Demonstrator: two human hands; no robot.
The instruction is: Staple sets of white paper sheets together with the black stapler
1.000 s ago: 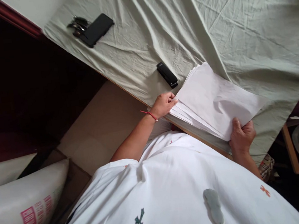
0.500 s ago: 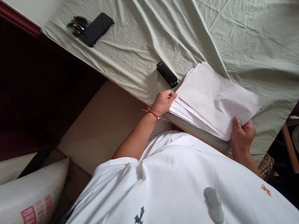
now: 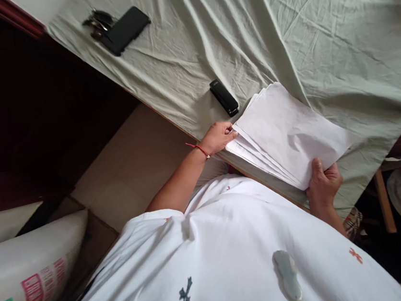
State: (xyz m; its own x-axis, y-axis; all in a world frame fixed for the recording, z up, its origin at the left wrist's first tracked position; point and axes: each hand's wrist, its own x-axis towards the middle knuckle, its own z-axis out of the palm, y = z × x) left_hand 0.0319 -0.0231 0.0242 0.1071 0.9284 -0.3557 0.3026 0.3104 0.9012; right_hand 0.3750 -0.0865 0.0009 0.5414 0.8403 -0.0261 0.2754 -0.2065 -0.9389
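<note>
A stack of white paper sheets [image 3: 284, 126] lies at the table's near edge, its layers slightly fanned on the near left side. My left hand [image 3: 219, 137], with a red cord on the wrist, is closed on the left corner of the sheets, fingertips pinching the paper. At the lower right corner my right hand [image 3: 323, 182] grips the stack, thumb on top and the other fingers mostly hidden underneath. Just beyond my left hand lies a black stapler [image 3: 224, 98], apart from the paper.
A wrinkled pale green cloth [image 3: 341, 47] covers the table. Farther back left lie a black phone [image 3: 129, 30] and a bunch of keys [image 3: 99, 22]. White printed sacks [image 3: 36, 266] stand on the floor at left. Wooden furniture parts [image 3: 385, 202] are at right.
My left hand has shifted slightly left and its fingers have moved a little along the paper corner. My right hand keeps its grip. The whole view has shifted slightly.
</note>
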